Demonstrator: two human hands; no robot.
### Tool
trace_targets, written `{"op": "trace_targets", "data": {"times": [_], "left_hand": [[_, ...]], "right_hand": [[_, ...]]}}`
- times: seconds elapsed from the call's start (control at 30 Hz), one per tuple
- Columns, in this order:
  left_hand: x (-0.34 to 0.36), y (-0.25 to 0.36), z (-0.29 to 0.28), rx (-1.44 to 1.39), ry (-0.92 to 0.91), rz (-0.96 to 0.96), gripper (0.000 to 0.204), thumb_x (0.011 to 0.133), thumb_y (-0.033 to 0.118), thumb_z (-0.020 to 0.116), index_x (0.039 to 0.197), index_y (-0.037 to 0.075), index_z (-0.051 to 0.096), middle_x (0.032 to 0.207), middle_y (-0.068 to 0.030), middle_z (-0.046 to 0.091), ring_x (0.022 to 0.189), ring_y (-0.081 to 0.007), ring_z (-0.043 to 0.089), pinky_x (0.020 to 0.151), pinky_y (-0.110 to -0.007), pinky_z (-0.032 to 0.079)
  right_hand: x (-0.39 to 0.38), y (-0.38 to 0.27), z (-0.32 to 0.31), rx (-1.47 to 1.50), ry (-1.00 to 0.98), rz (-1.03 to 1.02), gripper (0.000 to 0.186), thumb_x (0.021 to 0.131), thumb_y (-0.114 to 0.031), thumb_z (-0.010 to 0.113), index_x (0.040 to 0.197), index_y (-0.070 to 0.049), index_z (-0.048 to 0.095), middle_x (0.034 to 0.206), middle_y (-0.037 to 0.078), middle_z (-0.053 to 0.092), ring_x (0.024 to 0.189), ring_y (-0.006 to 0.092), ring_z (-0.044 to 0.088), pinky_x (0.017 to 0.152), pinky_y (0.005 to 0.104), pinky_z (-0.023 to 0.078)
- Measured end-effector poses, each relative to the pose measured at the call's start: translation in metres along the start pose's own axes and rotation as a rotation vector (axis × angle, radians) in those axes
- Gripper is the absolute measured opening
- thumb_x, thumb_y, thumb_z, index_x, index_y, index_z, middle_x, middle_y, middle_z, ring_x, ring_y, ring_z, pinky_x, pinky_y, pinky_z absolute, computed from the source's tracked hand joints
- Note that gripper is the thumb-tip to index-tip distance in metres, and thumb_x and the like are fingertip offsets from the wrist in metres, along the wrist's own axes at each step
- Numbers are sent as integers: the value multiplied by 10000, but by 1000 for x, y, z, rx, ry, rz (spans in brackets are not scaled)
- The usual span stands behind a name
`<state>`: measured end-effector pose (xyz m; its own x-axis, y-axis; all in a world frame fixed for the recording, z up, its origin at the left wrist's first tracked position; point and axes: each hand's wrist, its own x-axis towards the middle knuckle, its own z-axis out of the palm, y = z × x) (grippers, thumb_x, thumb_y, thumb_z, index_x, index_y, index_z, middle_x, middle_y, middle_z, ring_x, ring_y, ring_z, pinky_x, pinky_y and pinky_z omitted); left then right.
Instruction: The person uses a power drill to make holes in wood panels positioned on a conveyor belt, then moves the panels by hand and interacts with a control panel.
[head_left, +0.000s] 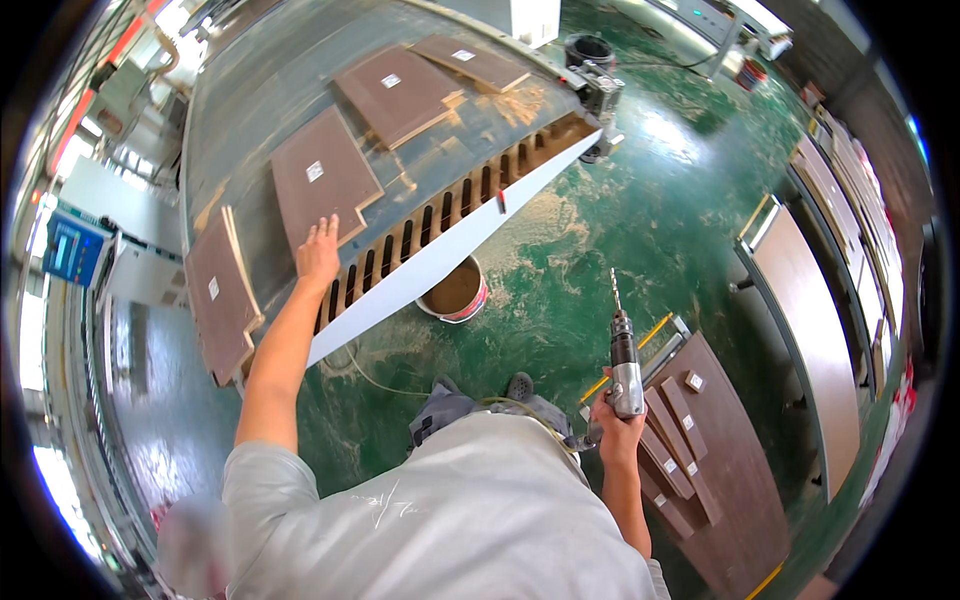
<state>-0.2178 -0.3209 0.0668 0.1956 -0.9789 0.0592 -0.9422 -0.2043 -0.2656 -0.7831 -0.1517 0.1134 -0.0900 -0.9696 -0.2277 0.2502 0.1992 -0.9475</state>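
Near right, I see through the head camera the right hand (618, 428) wrapped round the handle of a grey drill (626, 378), its bit pointing to the far side. I judge the drill dense and rigid, best held by that handle, clear of chuck and bit. Just beside it, narrow brown strips (684, 425) lie on a large brown board (735, 450). Somewhat farther, a bucket (467, 314) stands on the green floor (660, 240) by the slotted near edge of the table (240, 120); at left, a notched panel (215, 305) lies on that table. The left hand (318, 256), fingers extended and slightly apart, reaches over the near end of a second brown panel (318, 175); it seems to touch, though I cannot tell whether it presses. I expect this panel to be stiff, fairly heavy and smooth, apt to slide on dust, its corners prone to chipping; I would grasp opposite long edges, away from the notch. Beyond, two more panels (395, 92) lie near scattered sawdust (518, 105).
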Motion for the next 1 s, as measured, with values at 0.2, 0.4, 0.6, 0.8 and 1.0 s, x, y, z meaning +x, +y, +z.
{"op": "trace_targets", "data": {"times": [0.2,0.4,0.6,0.8,1.0], "left_hand": [[-31,19,-20,-261,-62,22,809,863,447,678,1521,136,323,1543,-139,367,1425,-327,331,1191,-452,236],[-4,-46,-3,-507,112,-2,746,909,416,634,1515,107,326,1541,-154,370,1415,-334,352,1172,-447,279],[65,-122,14,-513,170,-17,712,922,401,629,1502,92,354,1543,-181,358,1408,-356,361,1164,-416,300],[129,-177,51,-1125,315,-600,912,841,522,704,1532,88,298,1582,-196,273,1474,-327,244,1193,-415,222],[183,-200,111,-1041,367,-453,836,870,468,692,1510,63,337,1561,-167,329,1462,-293,276,1183,-402,238]], "right_hand": [[32,2,9,-344,-268,50,411,794,-12,679,1193,-20,582,783,-11,564,649,71,489,578,246,414],[64,-12,88,-709,-526,37,536,824,-134,726,1295,14,519,978,204,657,897,301,641,794,381,501],[89,11,167,-798,-639,120,617,821,-265,750,1312,31,521,1028,265,672,965,420,648,837,427,501],[97,40,231,-625,-594,94,570,819,-209,746,1301,19,546,1021,252,678,958,385,669,850,380,508],[87,53,278,-508,-312,178,433,827,-97,727,1221,15,586,855,30,607,775,101,516,713,260,462]]}}
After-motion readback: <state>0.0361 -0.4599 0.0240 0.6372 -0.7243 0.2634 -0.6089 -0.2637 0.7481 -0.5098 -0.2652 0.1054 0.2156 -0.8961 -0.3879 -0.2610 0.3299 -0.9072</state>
